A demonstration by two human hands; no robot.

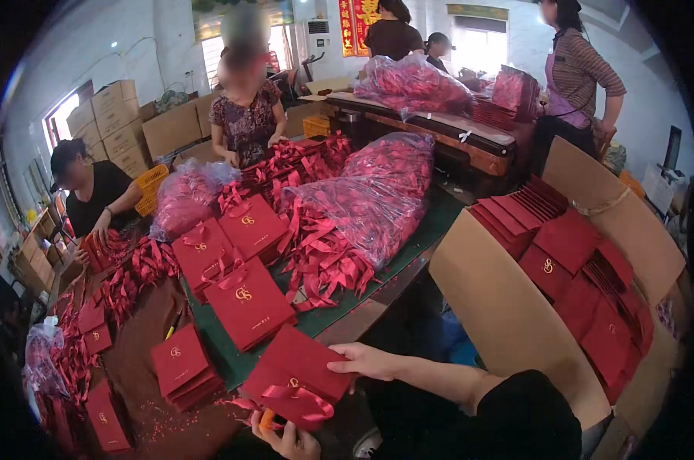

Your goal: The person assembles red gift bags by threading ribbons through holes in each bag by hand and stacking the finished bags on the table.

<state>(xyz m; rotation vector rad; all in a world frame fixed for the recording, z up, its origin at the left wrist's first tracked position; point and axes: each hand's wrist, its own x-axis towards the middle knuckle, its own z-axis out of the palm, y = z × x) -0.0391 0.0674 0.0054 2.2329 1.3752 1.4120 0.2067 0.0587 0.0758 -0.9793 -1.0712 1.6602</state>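
Pinching with the right hand [353, 360] the edge of a red bag [305, 359], at the worktop's [416, 249] near edge; curled by its ribbon [305, 402] with the left hand [289, 441], grip impossible to tell. Seemingly handling that ribbon; calls for steadying the panel. Hemmed in by stacked bags [251, 303] and an open carton [508, 307].

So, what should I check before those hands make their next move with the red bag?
1. Right hand on the red bag: ok, at its edge.
2. Left hand holding firmly: cannot tell; it's at the lower end.
3. Pink ribbon fully secured: cannot tell.
4. Carton open: ok, flaps spread, bags inside.
5. Green tabletop uncluttered: not ok, loose ribbons cover part.
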